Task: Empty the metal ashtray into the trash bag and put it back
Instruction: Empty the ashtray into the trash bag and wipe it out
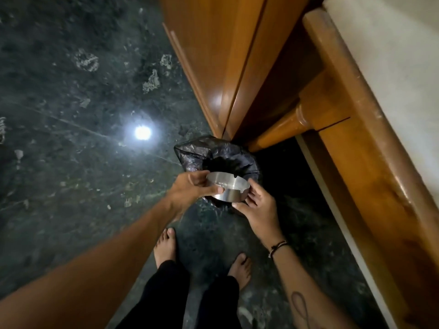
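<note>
A round metal ashtray (231, 189) with notched rim is held directly over the open mouth of a black trash bag (213, 154) that stands on the floor. My left hand (190, 189) grips its left rim, thumb on the near wall. My right hand (257, 208) touches its right side with fingertips and thumb. The ashtray tilts slightly, its opening facing up toward me. Its inside looks shiny; I cannot tell whether anything lies in it.
A dark green marble floor (71, 115) reflects a ceiling lamp. A wooden cabinet (225, 55) stands behind the bag, a wooden bed frame (356, 138) with a mattress (392, 55) to the right. My bare feet (166, 248) stand just before the bag.
</note>
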